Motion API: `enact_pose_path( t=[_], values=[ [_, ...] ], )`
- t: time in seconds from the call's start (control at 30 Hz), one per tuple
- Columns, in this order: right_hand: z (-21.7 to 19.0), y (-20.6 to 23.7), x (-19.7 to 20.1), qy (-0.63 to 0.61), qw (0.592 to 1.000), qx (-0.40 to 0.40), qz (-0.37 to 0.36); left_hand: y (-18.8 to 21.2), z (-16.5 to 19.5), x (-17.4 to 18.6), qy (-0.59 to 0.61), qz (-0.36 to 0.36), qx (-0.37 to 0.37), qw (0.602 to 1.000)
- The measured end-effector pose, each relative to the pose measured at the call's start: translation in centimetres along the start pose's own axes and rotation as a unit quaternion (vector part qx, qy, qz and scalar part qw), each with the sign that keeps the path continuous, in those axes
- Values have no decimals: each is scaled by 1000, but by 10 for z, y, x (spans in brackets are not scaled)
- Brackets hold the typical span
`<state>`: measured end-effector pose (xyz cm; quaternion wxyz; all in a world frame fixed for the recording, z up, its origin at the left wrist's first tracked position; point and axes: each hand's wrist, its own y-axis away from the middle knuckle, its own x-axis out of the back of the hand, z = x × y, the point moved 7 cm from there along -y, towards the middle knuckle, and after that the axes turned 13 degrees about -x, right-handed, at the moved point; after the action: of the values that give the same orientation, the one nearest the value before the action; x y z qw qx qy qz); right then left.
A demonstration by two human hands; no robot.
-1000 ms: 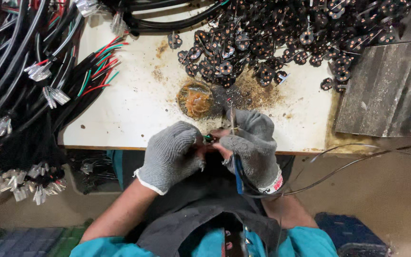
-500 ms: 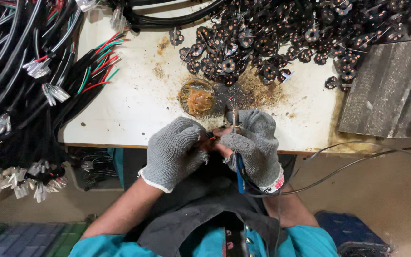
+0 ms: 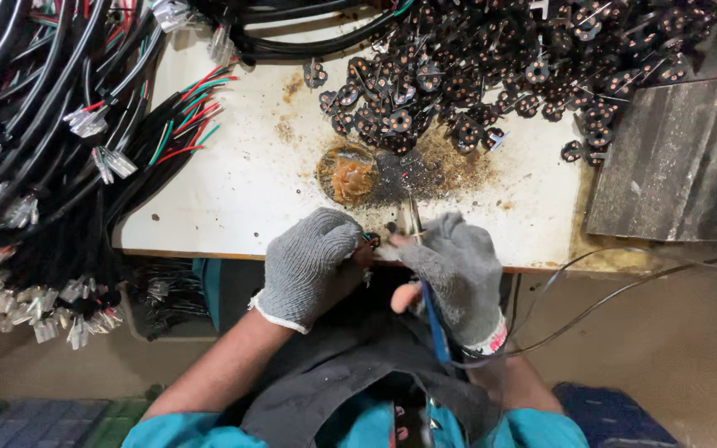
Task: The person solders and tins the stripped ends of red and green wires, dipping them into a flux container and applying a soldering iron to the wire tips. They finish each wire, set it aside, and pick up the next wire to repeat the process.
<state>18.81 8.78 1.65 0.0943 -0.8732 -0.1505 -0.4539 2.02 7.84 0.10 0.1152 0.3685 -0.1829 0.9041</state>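
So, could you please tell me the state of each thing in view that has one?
left hand: gloved, pinching a small dark part at the table edge.
right hand: gloved, gripping a soldering iron, tip pointing away.
round tin: open, orange-brown residue inside.
pile of dark round parts: loose, heaped on the table.
wire harnesses: bundled, draped over the left edge.
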Motion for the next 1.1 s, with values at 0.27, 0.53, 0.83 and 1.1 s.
enact_pose_path(
  t=[0.27,0.53,0.83,1.1],
  values=[
    [27,40,-23,-106,990,85,32,-2,-2,-1,-6,0,8,1000],
    [47,47,-55,19,994,34,-102,0,-8,-4,-1,-27,16,1000],
    [37,41,-52,15,993,66,-97,2,-7,-4,9,-9,7,1000],
    [35,47,-45,4,993,109,-50,1,-5,-2,-6,5,2,1000]
  ],
)
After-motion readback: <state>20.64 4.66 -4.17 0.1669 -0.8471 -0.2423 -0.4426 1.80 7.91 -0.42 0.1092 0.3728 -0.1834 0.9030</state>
